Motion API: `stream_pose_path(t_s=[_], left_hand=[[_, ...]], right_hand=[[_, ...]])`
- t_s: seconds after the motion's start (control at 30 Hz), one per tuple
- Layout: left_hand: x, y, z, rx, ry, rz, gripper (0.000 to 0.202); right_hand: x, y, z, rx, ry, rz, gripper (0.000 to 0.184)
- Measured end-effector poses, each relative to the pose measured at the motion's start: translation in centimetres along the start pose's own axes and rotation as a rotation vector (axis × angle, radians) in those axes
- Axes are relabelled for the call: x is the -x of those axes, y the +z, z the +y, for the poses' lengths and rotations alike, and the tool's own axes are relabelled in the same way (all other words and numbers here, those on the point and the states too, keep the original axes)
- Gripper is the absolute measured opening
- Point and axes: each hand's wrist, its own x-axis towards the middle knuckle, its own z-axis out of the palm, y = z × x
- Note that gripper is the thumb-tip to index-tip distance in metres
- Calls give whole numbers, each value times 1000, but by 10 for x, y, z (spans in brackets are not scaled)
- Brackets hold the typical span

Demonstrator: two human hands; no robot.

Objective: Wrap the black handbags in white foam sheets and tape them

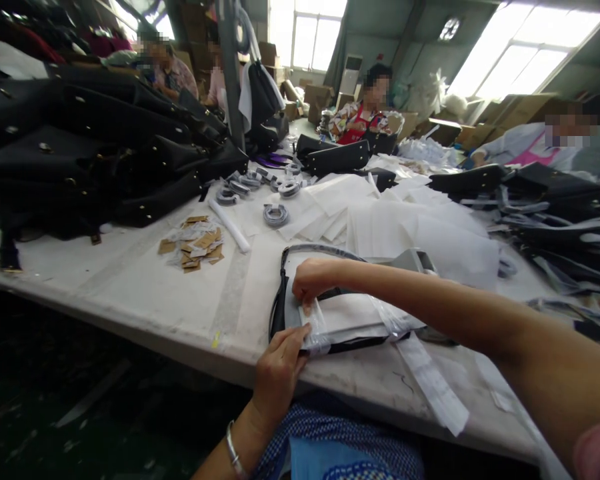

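In front of me on the table lies a long black strap (279, 313), curved in a loop around a flat bundle in white wrapping paper (353, 313). Clear tape (317, 331) crosses the bundle near its left end, with another shiny band further right. My left hand (280, 360) pinches the near left corner of the wrapping paper, thumb and fingers together. My right hand (313, 281) reaches across from the right, its fingers curled down and closed on the paper's left end. Part of the bundle is hidden behind my right forearm.
A large pile of black bags (90, 147) fills the left. Small brown tags (197, 247), coiled straps (276, 214), a white roll (230, 225) and white paper sheets (420, 230) lie beyond my hands. A tape dispenser (410, 260) stands behind my forearm. Several people work across the table.
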Motion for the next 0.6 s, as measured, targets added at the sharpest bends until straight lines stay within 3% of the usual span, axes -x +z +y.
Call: stream_pose_path(t_s=[0.13, 0.23, 0.3, 0.4, 0.5, 0.6], left_hand=[[0, 0, 1, 1, 6, 3, 57], [-1, -1, 1, 0, 25, 14, 55], [-1, -2, 1, -1, 30, 21, 52], [-2, -2, 1, -9, 45, 19, 49], [-1, 0, 0, -21, 48, 29, 46], [0, 2, -1, -42, 39, 35, 44]], right_hand=[[9, 9, 25, -118, 115, 238, 21], [28, 14, 26, -128, 229, 405, 23], [45, 21, 11, -161, 267, 520, 26], [67, 41, -31, -273, 244, 664, 33], [78, 68, -72, -287, 257, 602, 56], [75, 84, -86, -233, 337, 508, 80]])
